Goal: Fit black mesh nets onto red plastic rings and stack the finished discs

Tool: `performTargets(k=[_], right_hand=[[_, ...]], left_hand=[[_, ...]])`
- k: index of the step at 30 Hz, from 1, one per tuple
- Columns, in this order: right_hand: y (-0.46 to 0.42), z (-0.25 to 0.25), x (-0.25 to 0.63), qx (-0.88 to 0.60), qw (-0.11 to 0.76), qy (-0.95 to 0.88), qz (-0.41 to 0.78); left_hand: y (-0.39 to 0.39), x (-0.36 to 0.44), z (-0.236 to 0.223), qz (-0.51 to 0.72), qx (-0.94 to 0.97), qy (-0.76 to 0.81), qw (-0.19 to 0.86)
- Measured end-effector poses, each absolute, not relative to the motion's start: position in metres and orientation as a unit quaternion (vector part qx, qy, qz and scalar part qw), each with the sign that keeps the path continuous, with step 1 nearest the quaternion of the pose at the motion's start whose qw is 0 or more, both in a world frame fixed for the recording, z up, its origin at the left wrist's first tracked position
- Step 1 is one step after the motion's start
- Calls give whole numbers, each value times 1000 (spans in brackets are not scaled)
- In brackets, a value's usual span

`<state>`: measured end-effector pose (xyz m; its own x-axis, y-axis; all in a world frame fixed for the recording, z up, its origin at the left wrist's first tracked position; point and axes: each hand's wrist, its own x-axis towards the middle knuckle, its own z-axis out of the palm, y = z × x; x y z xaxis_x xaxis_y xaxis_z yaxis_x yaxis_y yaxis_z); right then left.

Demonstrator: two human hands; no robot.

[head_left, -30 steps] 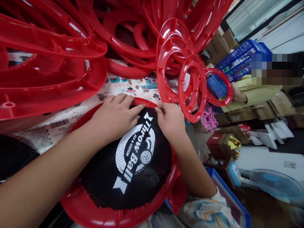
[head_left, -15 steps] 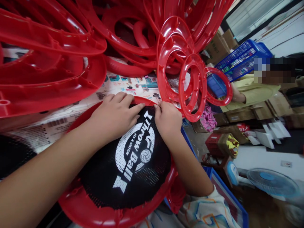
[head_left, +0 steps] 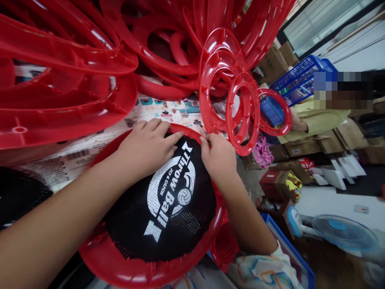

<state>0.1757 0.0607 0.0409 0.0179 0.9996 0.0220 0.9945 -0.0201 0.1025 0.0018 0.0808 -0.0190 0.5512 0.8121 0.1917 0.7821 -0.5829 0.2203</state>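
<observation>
Round black mesh fabric with white lettering (head_left: 132,230) is lying within a circular red plastic ring (head_left: 144,273) at lower centre, its print slanting toward upper right. Both hands are touching the far rim, directly under the fingers. The left hand (head_left: 147,146) is resting palm down, fingers spread loose across mesh and rim. The right hand (head_left: 219,158), farther right, is bearing thumb-first on the edge, fingers bent; whether pinching or pressing, I cannot tell.
</observation>
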Motion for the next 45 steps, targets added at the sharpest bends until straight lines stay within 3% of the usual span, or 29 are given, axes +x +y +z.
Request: performTargets(k=[5, 8, 13, 19, 25, 33, 45], right_hand=[[44, 52, 175, 707, 130, 695, -25], [47, 47, 171, 695, 137, 705, -30], [57, 39, 169, 685, 68, 724, -44], [64, 37, 177, 704, -77, 694, -131], [72, 32, 187, 687, -157, 679, -206], [70, 26, 176, 708, -66, 702, -43], [69, 25, 169, 725, -11, 689, 3]], left_hand=[[81, 2, -17, 112, 876, 465, 58], [77, 2, -14, 95, 866, 488, 55], [66, -3, -5, 50, 843, 533, 53], [74, 4, 14, 58, 845, 530, 52], [90, 19, -3, 94, 864, 485, 95], [90, 10, -15, 106, 879, 456, 88], [87, 9, -10, 93, 889, 439, 86]])
